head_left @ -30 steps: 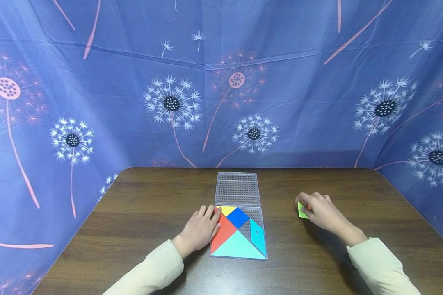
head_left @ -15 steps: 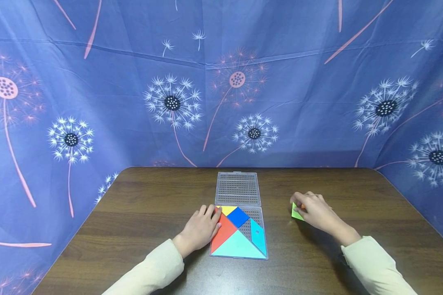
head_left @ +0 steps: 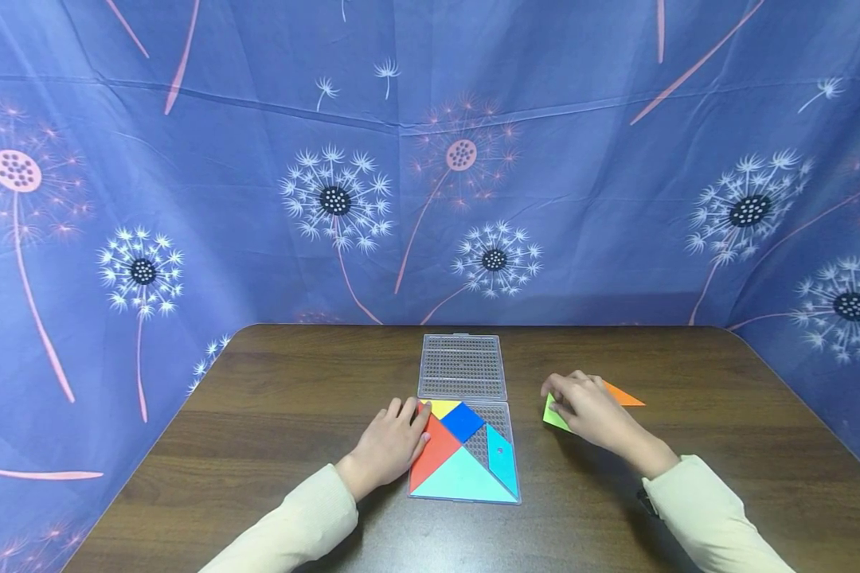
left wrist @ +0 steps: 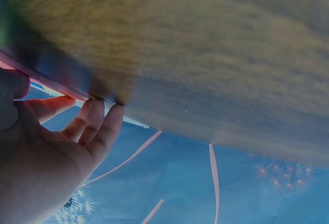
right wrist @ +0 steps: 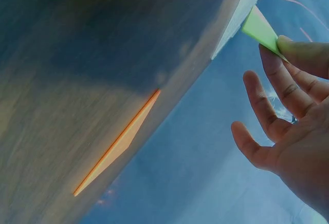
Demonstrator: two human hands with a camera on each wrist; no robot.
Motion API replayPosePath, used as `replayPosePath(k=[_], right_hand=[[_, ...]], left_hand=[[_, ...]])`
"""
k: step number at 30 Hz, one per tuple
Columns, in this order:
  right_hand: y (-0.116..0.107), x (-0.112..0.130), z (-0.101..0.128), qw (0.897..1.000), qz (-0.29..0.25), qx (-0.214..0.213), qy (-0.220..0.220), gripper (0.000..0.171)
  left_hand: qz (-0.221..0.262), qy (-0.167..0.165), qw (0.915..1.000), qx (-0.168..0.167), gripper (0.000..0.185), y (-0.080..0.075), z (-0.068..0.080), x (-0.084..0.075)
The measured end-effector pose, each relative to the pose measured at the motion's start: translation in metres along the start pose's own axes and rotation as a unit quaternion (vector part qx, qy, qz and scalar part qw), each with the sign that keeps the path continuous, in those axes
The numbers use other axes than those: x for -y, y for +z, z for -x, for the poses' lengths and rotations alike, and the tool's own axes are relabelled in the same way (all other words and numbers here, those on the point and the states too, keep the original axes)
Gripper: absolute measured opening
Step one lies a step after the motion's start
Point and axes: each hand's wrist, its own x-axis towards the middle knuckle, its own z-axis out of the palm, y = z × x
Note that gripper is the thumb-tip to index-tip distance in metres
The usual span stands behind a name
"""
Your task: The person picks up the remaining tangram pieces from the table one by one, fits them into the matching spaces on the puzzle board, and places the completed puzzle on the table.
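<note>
Head view. Clear tray (head_left: 504,417) on the worktop (head_left: 272,414), its lid (head_left: 462,366) folded open beyond it. Seated in the tray: red triangle (head_left: 431,454), yellow piece (head_left: 441,408), blue square (head_left: 462,421), light teal triangle (head_left: 462,481), cyan piece (head_left: 502,460). One grey gap shows between the blue square and the cyan piece, so five pieces lie in place and two appear left to fit. Left hand (head_left: 390,444): fingers straight, together, resting on the tray's left edge and the red triangle. Right hand (head_left: 589,409): fingers curled, pinching the green triangle (head_left: 555,417), which sits at the fingertips just above the worktop, apart from the tray. Orange triangle (head_left: 622,394) lies flat behind the right hand's knuckles, unheld.

Left wrist view. Left hand (left wrist: 46,152): fingertips (left wrist: 110,118) pressed against the tray's edge; nothing gripped.

Right wrist view. Green triangle (right wrist: 261,30) clamped at the tips of the right hand (right wrist: 293,111); lower fingers (right wrist: 259,98) spread and free. Orange triangle (right wrist: 119,143) flat on the worktop, well away from them.
</note>
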Motion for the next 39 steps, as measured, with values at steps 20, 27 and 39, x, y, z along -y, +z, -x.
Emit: replayPosePath(k=[20, 27, 39], right_hand=[[0.010, 0.024, -0.008, 0.999, -0.042, 0.006, -0.016, 0.018], [0.011, 0.033, -0.011, 0.998, -0.061, 0.009, -0.019, 0.018], [0.016, 0.044, -0.016, 0.997, -0.064, 0.017, -0.034, 0.015]], left_hand=[[-0.013, 0.005, 0.9998, -0.017, 0.046, -0.001, -0.001, -0.002], [-0.010, 0.003, 0.9998, -0.014, 0.047, -0.001, 0.000, -0.002], [-0.011, 0.006, 0.9997, -0.020, 0.047, -0.001, 0.000, -0.001]])
